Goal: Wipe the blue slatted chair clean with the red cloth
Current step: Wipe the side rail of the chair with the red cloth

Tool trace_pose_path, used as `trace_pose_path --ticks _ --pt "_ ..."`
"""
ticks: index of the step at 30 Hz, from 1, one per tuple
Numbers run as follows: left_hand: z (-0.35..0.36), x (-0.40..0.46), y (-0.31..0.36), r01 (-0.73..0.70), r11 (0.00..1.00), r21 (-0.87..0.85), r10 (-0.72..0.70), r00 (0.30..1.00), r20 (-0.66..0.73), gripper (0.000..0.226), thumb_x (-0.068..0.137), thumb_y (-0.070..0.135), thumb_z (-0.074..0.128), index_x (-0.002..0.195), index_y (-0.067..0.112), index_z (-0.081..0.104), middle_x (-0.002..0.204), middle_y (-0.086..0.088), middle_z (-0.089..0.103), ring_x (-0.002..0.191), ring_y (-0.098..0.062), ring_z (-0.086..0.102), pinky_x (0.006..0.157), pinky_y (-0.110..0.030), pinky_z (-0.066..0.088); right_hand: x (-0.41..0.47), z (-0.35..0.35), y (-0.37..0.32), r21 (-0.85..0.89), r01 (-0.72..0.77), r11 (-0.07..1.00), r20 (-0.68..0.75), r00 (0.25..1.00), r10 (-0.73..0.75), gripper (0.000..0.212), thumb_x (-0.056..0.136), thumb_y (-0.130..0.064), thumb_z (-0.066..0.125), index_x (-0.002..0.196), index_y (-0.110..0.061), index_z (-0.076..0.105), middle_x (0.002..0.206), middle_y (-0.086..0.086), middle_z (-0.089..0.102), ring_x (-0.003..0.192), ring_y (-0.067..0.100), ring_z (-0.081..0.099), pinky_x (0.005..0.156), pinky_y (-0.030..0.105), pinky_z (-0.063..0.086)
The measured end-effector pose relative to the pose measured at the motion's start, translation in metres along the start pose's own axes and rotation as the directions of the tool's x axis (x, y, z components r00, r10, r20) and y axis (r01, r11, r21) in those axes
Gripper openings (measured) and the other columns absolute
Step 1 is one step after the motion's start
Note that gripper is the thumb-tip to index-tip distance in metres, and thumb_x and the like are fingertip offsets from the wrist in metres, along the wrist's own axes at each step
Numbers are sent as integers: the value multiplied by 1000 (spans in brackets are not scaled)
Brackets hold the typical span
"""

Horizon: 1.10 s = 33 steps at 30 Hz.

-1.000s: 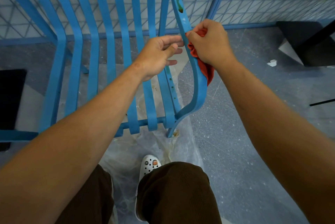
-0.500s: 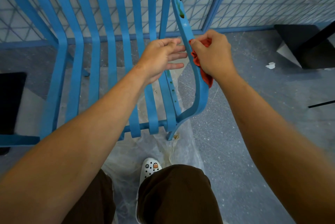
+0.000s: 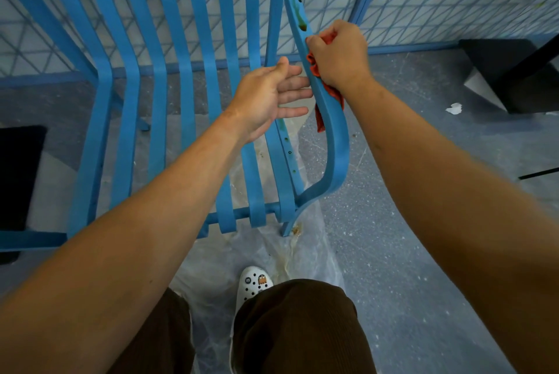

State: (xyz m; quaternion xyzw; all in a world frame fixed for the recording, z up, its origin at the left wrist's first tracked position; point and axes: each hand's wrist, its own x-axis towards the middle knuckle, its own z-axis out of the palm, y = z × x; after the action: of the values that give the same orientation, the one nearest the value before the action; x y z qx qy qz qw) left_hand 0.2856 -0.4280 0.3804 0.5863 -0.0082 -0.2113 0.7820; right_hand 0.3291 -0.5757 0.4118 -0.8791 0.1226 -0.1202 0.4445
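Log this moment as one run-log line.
right hand: shut on red cloth, against chair armrest | left hand: open, beside armrest | stain: above cloth

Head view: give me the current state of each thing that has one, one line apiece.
blue slatted chair: upright, brownish-green stain on the right side rail above the cloth.
red cloth: bunched, pressed on the right side rail, tail hanging.
right hand: closed on the cloth.
left hand: open, fingers spread beside the rail.
plastic sheet: spread under the chair, stained by the leg.
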Motion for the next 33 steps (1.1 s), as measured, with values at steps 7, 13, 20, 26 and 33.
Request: trace_pose_path --ticks 7,13,20,26,33 --pt "-4 1 1 42 998 -49 -42 999 8 59 110 46 28 144 1 47 129 -18 67 112 -28 71 84 -42 61 -21 -7 14 2 31 1000 15 999 -31 17 94 -27 66 94 -10 63 69 -3 72 57 11 71 66 43 62" --pt "-5 6 2 -43 995 92 47 998 -37 38 109 22 44 143 7 50 130 -10 66 106 -26 73 87 -40 60 -23 -11 21 -90 29 996 81 997 -21 22 85 -40 71 89 -19 63 70 -2 74 63 14 73 71 45 63" --pt "1 7 1 -15 989 144 22 999 -45 46 105 5 44 151 6 39 131 -8 63 100 -24 74 85 -37 61 20 6 5 -125 -66 990 45 996 72 43 85 -45 73 56 -14 66 54 -1 66 52 13 65 68 37 62" --pt "-8 8 4 -11 991 137 21 997 -74 45 105 5 45 150 7 39 124 -5 64 101 -25 74 84 -36 62 38 15 0 -112 -104 988 -70 993 97 44 93 -36 66 53 -17 59 41 -8 57 37 -4 54 46 16 45" --pt "-9 5 1 -13 988 153 26 996 -81 45 104 10 50 148 7 41 123 -6 67 95 -22 74 77 -33 59 33 16 2 -89 -79 993 -183 981 62 11 95 -27 56 97 -17 51 82 -1 70 67 13 69 63 33 60"
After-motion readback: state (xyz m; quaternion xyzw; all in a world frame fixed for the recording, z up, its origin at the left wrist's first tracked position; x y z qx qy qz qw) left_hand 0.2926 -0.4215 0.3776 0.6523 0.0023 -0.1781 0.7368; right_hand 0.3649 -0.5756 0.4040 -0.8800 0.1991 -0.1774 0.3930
